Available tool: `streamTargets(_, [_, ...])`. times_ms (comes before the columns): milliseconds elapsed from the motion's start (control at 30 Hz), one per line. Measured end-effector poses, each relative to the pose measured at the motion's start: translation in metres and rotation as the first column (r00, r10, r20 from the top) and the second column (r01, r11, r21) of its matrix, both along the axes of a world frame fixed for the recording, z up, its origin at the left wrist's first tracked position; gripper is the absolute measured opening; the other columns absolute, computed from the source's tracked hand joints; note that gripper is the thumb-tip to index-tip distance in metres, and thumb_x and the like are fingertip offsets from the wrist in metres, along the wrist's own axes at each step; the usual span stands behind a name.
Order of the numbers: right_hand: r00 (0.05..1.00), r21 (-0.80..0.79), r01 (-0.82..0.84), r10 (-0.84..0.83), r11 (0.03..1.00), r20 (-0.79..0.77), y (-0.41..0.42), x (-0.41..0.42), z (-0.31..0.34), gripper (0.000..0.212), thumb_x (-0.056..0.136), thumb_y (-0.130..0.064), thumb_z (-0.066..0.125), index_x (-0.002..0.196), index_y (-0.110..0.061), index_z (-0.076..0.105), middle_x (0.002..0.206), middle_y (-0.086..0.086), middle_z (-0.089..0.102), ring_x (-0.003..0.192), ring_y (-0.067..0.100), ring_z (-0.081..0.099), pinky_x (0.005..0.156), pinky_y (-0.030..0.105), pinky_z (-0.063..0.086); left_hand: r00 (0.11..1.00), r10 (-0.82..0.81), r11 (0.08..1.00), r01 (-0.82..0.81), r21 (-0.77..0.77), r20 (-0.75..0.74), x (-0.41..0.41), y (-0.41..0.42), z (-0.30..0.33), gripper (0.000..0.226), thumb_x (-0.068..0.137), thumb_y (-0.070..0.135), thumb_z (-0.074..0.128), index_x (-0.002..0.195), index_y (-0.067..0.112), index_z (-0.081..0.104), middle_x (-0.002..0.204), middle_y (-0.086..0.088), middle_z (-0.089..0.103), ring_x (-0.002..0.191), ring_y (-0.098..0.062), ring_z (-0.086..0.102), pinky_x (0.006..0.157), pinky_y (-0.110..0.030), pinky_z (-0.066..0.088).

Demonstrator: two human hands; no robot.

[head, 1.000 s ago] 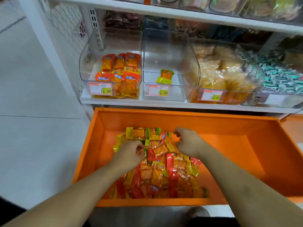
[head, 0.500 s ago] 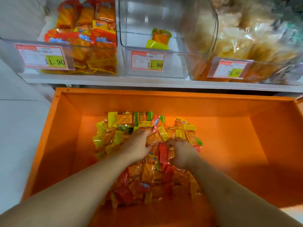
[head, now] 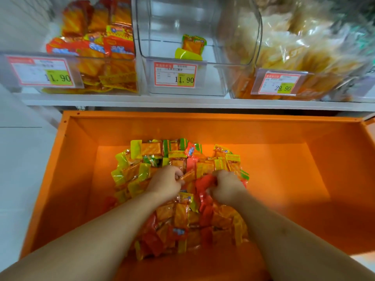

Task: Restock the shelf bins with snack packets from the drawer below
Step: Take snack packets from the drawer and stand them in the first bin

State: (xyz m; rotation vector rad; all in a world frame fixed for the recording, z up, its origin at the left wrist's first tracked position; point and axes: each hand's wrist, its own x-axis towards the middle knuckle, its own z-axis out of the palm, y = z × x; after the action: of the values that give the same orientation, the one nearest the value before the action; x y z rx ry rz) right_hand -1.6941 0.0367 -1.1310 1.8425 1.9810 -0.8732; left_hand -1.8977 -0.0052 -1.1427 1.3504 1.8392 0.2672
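An orange drawer [head: 81, 179] stands pulled out below the shelf, holding a heap of red, orange and yellow-green snack packets [head: 178, 220]. My left hand [head: 165, 183] is in the middle of the heap, its fingers curled round an orange packet. My right hand [head: 227, 187] is beside it, gripping red packets. Above, the middle clear bin [head: 182, 57] holds only two packets, one orange and green [head: 193, 44]. The left bin [head: 91, 49] is partly filled with red and orange packets.
A right clear bin [head: 294, 57] is piled with pale crisp bags. Price tags read 11.90, 11.90 and 29.90. The white shelf edge [head: 182, 102] runs just above the drawer's back wall. White floor lies to the left.
My view has moved closer and lower to the drawer. Both hands have drawn together at the heap's middle and closed on packets.
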Motion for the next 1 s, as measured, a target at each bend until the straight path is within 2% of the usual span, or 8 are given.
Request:
streamTargets(133, [0.965,-0.053,0.094,-0.105,0.994,-0.239,0.014,-0.011,0.042,0.009,0.088,-0.021,0.076,0.086,-0.021,0.068,0.064,-0.007,0.060,0.057,0.011,0.056,0.048,0.018,0.040,0.998,0.051,0.999,-0.052,0.018,0.048,-0.023,-0.004,0.042,0.027,0.095,0.035,0.072,0.120,0.023,0.071,0.111,0.007,0.065,0.094,-0.013,0.062,0.072,-0.022,0.043])
streamTargets(300, [0.880,-0.061,0.080,-0.100,0.995,-0.464,0.027,-0.039,0.129,0.013,0.090,-0.001,0.068,0.101,-0.008,0.072,0.078,0.007,0.058,0.070,0.022,0.060,0.073,0.053,0.061,0.985,0.075,0.996,-0.083,0.043,0.158,-0.056,-0.007,0.124,0.010,0.097,0.026,0.071,0.105,0.024,0.064,0.096,0.001,0.069,0.065,-0.004,0.069,0.058,-0.027,0.055])
streamTargets(367, [0.842,-0.015,0.053,-0.053,0.998,-0.537,0.024,-0.052,0.170,0.014,0.090,0.005,0.067,0.104,0.002,0.067,0.083,0.011,0.054,0.074,0.023,0.060,0.077,0.052,0.062,0.963,0.103,0.991,-0.120,0.055,0.247,-0.070,-0.012,0.162,0.012,0.098,0.017,0.070,0.109,0.015,0.067,0.095,-0.003,0.069,0.060,-0.003,0.071,0.055,-0.027,0.058])
streamTargets(467, [0.765,0.070,0.075,-0.012,0.995,-0.644,0.007,-0.066,0.229,0.013,0.090,0.007,0.070,0.092,0.012,0.058,0.082,0.012,0.048,0.073,0.027,0.060,0.072,0.051,0.064,0.944,0.166,0.972,-0.205,0.112,0.285,-0.090,-0.025,0.221,0.013,0.096,0.021,0.071,0.108,0.020,0.075,0.101,-0.002,0.076,0.084,-0.021,0.076,0.078,-0.040,0.062])
streamTargets(567, [0.640,0.064,0.128,-0.033,0.990,-0.767,-0.019,-0.073,0.273,0.016,0.091,0.009,0.070,0.081,-0.003,0.065,0.078,0.012,0.046,0.071,0.023,0.060,0.062,0.036,0.062,0.835,0.196,0.960,-0.270,0.073,0.514,-0.103,-0.048,0.269,0.010,0.098,0.004,0.066,0.102,0.010,0.073,0.102,-0.018,0.077,0.082,-0.037,0.078,0.070,-0.052,0.065])
streamTargets(767, [0.432,0.016,0.223,-0.084,0.975,-0.898,-0.058,-0.090,0.302,0.042,0.089,0.010,0.071,0.062,-0.022,0.067,0.070,0.006,0.042,0.067,0.015,0.059,0.063,0.034,0.060,0.742,0.280,0.922,-0.385,0.044,0.609,-0.118,-0.076,0.298,0.029,0.092,0.010,0.075,0.119,0.018,0.068,0.114,-0.020,0.070,0.081,-0.044,0.076,0.083,-0.061,0.061])
streamTargets(900, [0.364,0.016,0.294,-0.096,0.956,-0.926,-0.055,-0.101,0.296,0.024,0.089,0.010,0.071,0.074,-0.007,0.064,0.073,0.009,0.039,0.066,0.019,0.052,0.062,0.033,0.060,0.698,0.266,0.920,-0.389,0.041,0.665,-0.117,-0.078,0.306,0.027,0.094,0.012,0.072,0.119,0.023,0.071,0.113,-0.015,0.073,0.092,-0.040,0.076,0.083,-0.054,0.063])
streamTargets(1000, [0.362,0.010,0.320,-0.113,0.947,-0.925,-0.048,-0.103,0.292,0.033,0.091,0.007,0.071,0.068,-0.016,0.066,0.067,0.007,0.039,0.060,0.014,0.054,0.061,0.033,0.060,0.657,0.267,0.920,-0.391,0.015,0.705,-0.114,-0.074,0.309,0.022,0.096,0.013,0.070,0.111,0.028,0.076,0.111,-0.015,0.075,0.096,-0.037,0.076,0.080,-0.054,0.064])
